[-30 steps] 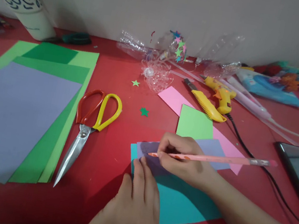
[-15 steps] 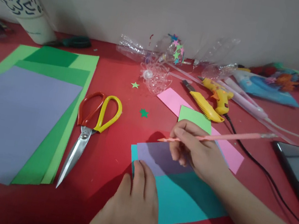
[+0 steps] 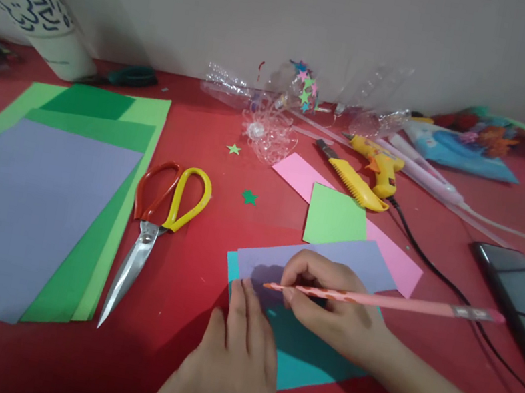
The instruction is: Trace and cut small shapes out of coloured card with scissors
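head view: the right hand (image 3: 346, 323) pinches a pencil (image 3: 406, 304) at the uncut purple strip (image 3: 367, 262) on the blue sheet (image 3: 309, 360), the left hand (image 3: 237, 368) presses flat, and two stars (image 3: 249, 197) lie cut on the tabletop (image 3: 175, 289).

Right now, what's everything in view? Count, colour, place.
pencil: 1, pink, over strip
strip: 1, purple, partly over lower sheet
lower sheet: 1, turquoise, beneath strip
square: 1, light green, beyond strip
pink paper: count unclear, pink, under square
scissors: 1, red and yellow handles, left
stacked sheets: 4 visible, purple and green, left
loose stars: 2, green, centre
cutter: 1, yellow, back right
glue gun: 1, yellow, beside cutter
phone: 1, black, right
bottle: 1, white, back left
craft clutter: uncountable, mixed, along back
table: 1, red, underneath
left hand: 1, at strip
right hand: 1, holding pencil
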A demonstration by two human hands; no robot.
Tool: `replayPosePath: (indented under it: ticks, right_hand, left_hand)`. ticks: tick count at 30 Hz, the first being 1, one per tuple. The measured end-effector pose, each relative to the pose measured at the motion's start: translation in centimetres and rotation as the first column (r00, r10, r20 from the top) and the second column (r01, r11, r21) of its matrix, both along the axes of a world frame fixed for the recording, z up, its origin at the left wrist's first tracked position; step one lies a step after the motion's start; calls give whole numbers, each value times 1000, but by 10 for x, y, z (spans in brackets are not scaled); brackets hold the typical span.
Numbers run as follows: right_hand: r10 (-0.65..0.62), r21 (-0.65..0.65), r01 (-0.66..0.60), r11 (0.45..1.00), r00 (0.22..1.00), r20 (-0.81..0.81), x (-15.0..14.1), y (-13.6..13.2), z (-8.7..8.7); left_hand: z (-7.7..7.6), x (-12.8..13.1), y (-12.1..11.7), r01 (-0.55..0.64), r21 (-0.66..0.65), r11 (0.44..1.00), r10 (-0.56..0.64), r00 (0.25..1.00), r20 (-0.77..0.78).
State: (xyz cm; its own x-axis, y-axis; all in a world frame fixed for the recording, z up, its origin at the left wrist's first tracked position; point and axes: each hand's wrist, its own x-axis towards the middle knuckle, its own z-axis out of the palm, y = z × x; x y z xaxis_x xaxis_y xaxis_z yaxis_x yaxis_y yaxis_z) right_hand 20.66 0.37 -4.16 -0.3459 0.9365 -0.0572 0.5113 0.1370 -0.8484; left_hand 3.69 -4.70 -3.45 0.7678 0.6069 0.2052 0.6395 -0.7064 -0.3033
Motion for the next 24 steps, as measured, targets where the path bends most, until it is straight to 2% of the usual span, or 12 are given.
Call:
replayPosePath:
  ticks: [10, 19, 24]
  right_hand:
    - [71, 80, -75, 994, 996, 47, 1, 2, 1]
    - [111, 79, -114, 990, 993, 38, 2, 2, 1]
    - [72, 51, -74, 996, 997, 39, 1, 3, 0]
  left_hand:
    - [5, -3, 3, -1, -17, 1000, 1, 1000, -12]
    - [0, -1, 0, -8, 3, 1000, 8, 1000, -4]
    - [-1, 0, -1, -9, 12, 1000, 9, 1000, 2]
